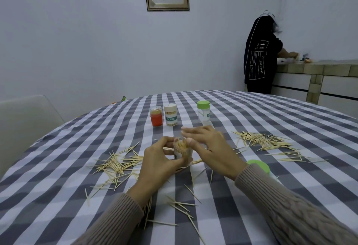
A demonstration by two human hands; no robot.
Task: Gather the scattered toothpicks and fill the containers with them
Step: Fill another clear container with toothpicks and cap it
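Observation:
A clear open container [183,152] partly filled with upright toothpicks stands at the table's middle. My left hand [157,164] grips it from the left, fingers curled round its wall. Hovering over its mouth, my right hand [208,146] has its fingers spread and blurred, the thumb beside the rim; no toothpick shows clearly in it. Loose toothpicks lie in a pile on the left [118,163], a pile on the right [265,142], and scattered near me [182,206].
Behind stand a red-bottomed jar [156,116], a white toothpick jar [170,115] and a clear jar with a green lid [203,114]. A loose green lid [258,166] lies by my right wrist. A chair [25,120] sits left; a person [260,55] stands at a counter.

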